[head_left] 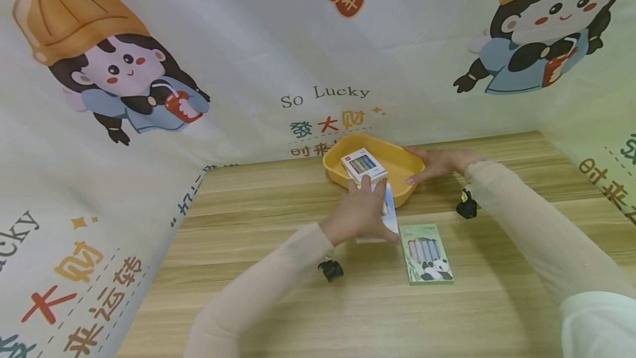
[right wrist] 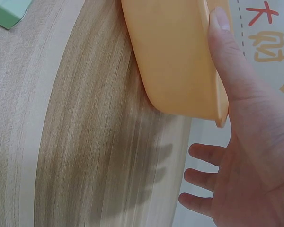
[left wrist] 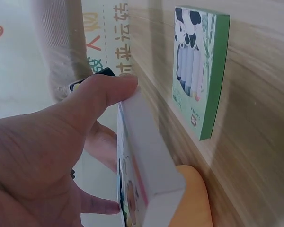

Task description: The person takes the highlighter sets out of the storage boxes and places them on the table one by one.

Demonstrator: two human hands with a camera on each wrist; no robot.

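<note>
My left hand [head_left: 360, 209] grips a flat white-and-blue box [head_left: 391, 214] by its edges, tilted at the near side of a yellow plastic basin [head_left: 403, 166]. In the left wrist view the thumb presses one end of this box [left wrist: 149, 146]; the fingertips are partly hidden behind it. At the basin's right end, my right hand [head_left: 442, 162] holds the rim, thumb on it in the right wrist view, with several fingers spread below. A small white box with a picture of coloured sticks [head_left: 364, 164] rests in the basin's left part.
A green box with a panda and pastel pens [head_left: 427, 256] lies on the wooden table [head_left: 278, 314], just nearer than the basin. Behind the basin rises a printed cloth backdrop [head_left: 248, 43]. Small black devices [head_left: 330, 269] hang at both wrists.
</note>
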